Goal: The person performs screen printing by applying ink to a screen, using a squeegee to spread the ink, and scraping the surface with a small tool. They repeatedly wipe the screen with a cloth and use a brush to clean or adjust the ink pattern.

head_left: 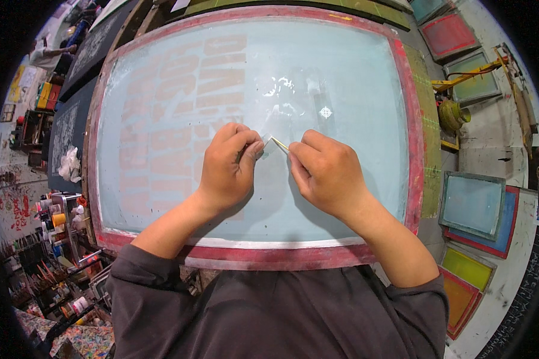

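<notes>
Right hand (329, 170) pinching thin pale-yellow stick (281, 145); left hand (226, 164), fingertips pressed together near stick's tip, contents unclear; both above pale-blue screen (365, 78) in red frame (412, 149).

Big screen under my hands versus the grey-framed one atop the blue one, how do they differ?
The big screen is red-framed; the small screen has a grey frame. The big screen bears faded lettering; none is discernible on the small screen. Both have pale blue surfaces.
</notes>
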`<state>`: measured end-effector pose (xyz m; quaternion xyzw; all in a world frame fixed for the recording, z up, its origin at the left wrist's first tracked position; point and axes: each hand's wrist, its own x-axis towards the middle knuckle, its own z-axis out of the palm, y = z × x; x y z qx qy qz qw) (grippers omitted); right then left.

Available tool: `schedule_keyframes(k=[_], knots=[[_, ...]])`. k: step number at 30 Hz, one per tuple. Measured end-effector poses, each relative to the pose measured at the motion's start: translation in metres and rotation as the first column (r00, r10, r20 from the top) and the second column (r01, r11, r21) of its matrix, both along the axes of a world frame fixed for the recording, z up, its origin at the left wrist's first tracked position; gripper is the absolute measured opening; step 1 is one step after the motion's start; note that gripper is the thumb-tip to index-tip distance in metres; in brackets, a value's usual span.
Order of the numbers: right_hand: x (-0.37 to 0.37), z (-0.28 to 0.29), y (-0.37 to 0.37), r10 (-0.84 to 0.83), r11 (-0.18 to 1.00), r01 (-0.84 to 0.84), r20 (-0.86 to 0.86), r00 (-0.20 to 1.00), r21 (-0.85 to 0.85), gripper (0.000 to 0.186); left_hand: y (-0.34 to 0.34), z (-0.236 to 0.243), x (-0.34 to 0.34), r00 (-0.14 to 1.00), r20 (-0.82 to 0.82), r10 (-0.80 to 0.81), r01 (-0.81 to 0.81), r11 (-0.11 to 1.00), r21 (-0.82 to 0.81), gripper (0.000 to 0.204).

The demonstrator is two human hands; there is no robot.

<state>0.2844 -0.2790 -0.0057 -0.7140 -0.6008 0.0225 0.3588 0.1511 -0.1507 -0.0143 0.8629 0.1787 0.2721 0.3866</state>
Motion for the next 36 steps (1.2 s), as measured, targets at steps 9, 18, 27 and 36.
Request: schedule_keyframes(k=[9, 18, 27, 36], knots=[[-0.006, 0.002, -0.001, 0.043, 0.999, -0.044, -0.053, 0.998, -0.014, 0.006, 0.001, 0.000, 0.000, 1.000, 0.010, 0.011, -0.011, 0.999, -0.035, 0.003], [-0.023, 0.000, 0.001, 0.053, 0.999, -0.053, -0.074, 0.996, 0.008, 0.005, 0.002, -0.001, 0.001, 0.999, 0.041, 0.019, -0.017, 0.999, -0.043, 0.003], [-0.023, -0.004, 0.003, -0.018, 1.000, 0.020, -0.100, 0.995, 0.019, 0.005, 0.003, 0.000, 0.000, 0.998, 0.057, 0.029, -0.026, 0.999, -0.038, 0.004], [-0.016, -0.008, 0.006, -0.061, 0.997, 0.065, -0.109, 0.992, 0.035, 0.003, 0.004, 0.000, 0.000, 0.998, 0.063, 0.023, -0.022, 1.000, -0.022, 0.004]])
